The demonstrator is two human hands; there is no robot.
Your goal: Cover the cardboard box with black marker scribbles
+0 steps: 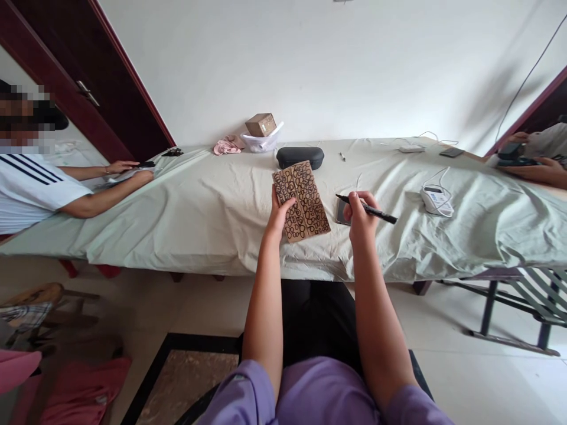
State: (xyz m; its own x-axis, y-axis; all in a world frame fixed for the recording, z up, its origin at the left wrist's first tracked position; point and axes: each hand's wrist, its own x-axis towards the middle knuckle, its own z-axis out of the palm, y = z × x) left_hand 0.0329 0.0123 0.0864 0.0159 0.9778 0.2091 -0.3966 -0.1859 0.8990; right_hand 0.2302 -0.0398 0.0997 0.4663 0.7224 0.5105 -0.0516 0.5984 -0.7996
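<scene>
My left hand [279, 213] grips the left edge of a brown cardboard piece [303, 198] covered in black hand-drawn loops, tilted up over the table's near edge. My right hand [359, 213] holds a black marker pen [370, 209], which lies sideways with one end pointing left towards the cardboard, a short gap away. Partly hidden under my right hand, a dark phone [341, 211] lies on the pale green cloth [199, 206] that covers the table.
A black case [300, 157], a white bowl [260, 143] with a small cardboard box [261, 124], and a pink cloth [227, 146] sit at the back. A white device [436, 199] with a cable lies right. One person [53, 189] sits left; another's hands [538, 168] rest at the right.
</scene>
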